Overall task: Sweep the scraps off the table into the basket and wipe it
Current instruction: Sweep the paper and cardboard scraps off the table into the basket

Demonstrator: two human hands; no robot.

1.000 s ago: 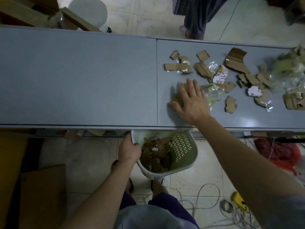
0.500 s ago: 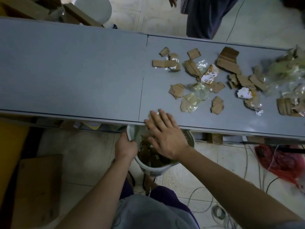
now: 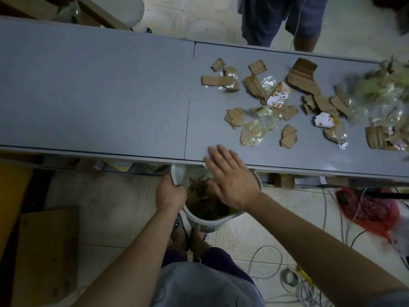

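Cardboard scraps (image 3: 287,136) lie beyond my flat, empty right hand (image 3: 232,180); my left hand (image 3: 170,193) grips the basket (image 3: 177,173) rim below. Best drag them straight back, palm low.

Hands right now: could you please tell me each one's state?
Left hand: grips the basket rim.
Right hand: open, fingers straight, holding nothing.

My forearms are bare. I wear a light grey short-sleeved shirt (image 3: 199,286) and dark purple shorts (image 3: 221,262). Strapped sandals (image 3: 177,224) on my feet.
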